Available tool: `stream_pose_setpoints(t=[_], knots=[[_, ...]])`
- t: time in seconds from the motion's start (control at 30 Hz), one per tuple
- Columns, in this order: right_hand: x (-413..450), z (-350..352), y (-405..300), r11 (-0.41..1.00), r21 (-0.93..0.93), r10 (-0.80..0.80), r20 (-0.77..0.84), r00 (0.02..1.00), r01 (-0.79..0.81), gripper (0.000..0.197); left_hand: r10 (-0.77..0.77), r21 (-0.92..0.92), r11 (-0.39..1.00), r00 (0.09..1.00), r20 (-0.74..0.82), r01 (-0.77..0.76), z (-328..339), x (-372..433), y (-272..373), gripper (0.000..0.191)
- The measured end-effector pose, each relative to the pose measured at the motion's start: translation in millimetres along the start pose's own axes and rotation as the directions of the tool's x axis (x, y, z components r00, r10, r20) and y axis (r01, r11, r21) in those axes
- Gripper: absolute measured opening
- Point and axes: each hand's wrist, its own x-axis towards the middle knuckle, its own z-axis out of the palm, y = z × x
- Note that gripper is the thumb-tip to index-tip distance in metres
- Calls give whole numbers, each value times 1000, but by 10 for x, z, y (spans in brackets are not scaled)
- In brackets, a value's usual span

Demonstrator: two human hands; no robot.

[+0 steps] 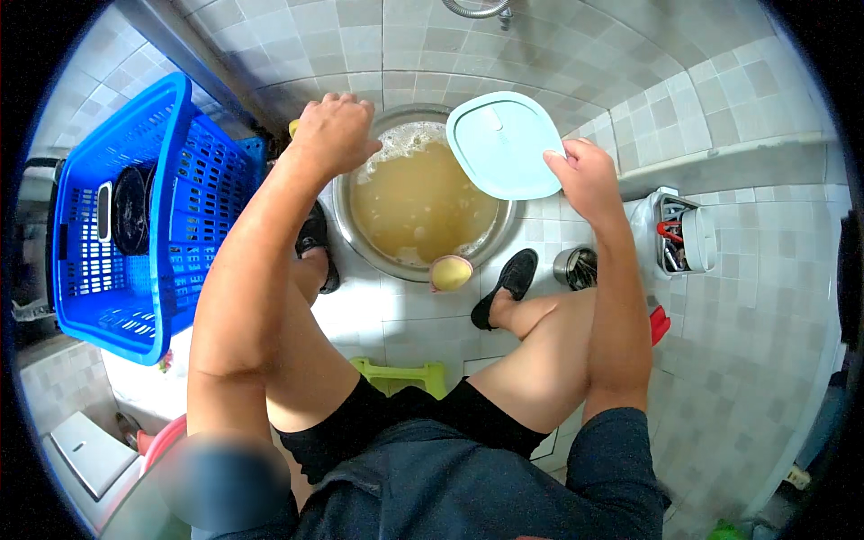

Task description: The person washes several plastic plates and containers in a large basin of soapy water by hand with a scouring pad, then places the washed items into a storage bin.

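My right hand [586,177] grips a pale blue plastic lid [503,145] by its right corner. The lid is held tilted over the right side of a round metal basin [343,223]. Cloudy brownish water [425,209] with white suds fills much of the basin. Above the basin's left rim is my left hand [337,131], back upward, fingers pointing away. A bit of something yellow [293,128] shows beside its far left edge; whether the hand holds it is hidden. At the near rim sits a small yellow object with a pinkish edge [451,273].
On the left stands a blue plastic basket [177,202] with dark round items [131,209] inside. A metal container [563,266] and a utensil caddy [665,263] stand on the right. A green stool [432,378] is beneath me. A metal hose [476,10] hangs at the tiled wall.
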Motion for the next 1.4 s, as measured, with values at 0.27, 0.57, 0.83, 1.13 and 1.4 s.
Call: stream_pose_setpoints(t=[0.27,0.57,0.83,1.13,1.4], knots=[[8,-49,135,995,56,80,21,997,-81,32,24,-23,999,999,23,-23,-69,-3,72,40],[10,51,-99,972,53,232,-28,972,-230,27,11,-39,999,1000,17,-10,-22,-14,10,44],[14,78,-82,944,85,315,43,948,-318,26,65,-143,987,995,-71,-74,-23,-32,43,41],[8,-65,-133,939,-61,337,-26,941,-338,30,20,-146,989,999,27,-16,-107,25,140,38],[-79,-233,-43,920,-13,391,-2,920,-391,30,77,-114,991,997,16,-75,-83,29,191,42]])
